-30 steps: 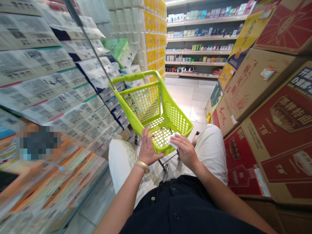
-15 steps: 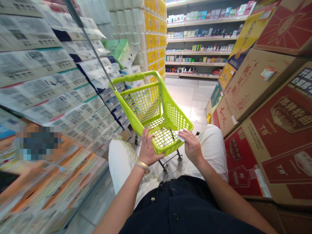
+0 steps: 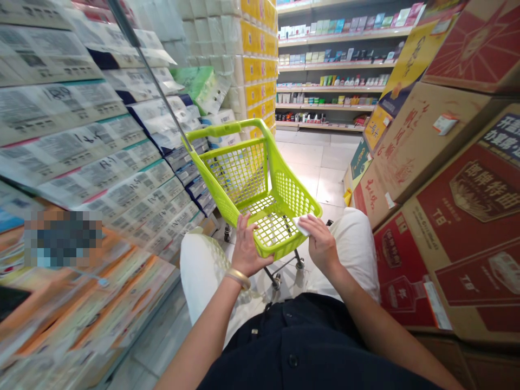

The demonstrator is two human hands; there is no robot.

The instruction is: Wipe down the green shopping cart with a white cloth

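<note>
A small lime-green shopping cart (image 3: pixel 290 189) with a grid basket stands on the floor between my knees. My left hand (image 3: pixel 246 249), with a gold-toned bangle at the wrist, grips the near left corner of its rim, fingers over the edge. My right hand (image 3: pixel 322 244) is closed on a white cloth or tissue (image 3: pixel 300 223) and presses it against the right side of the rim near the front corner. The part of the white piece under my fingers is hidden. A thin metal pole (image 3: pixel 160 86) rises from the cart's far left side.
Stacked packs (image 3: pixel 81 146) line the left, with wrapped paper rolls (image 3: pixel 215 38) behind the cart. Cartons (image 3: pixel 455 216) are piled close on my right. Shelves (image 3: pixel 333 65) of small boxes and bottles stand at the back, beyond the tiled floor (image 3: pixel 331 184).
My right hand and the white piece have shifted very slightly to the right along the rim. My left hand and the cart look the same.
</note>
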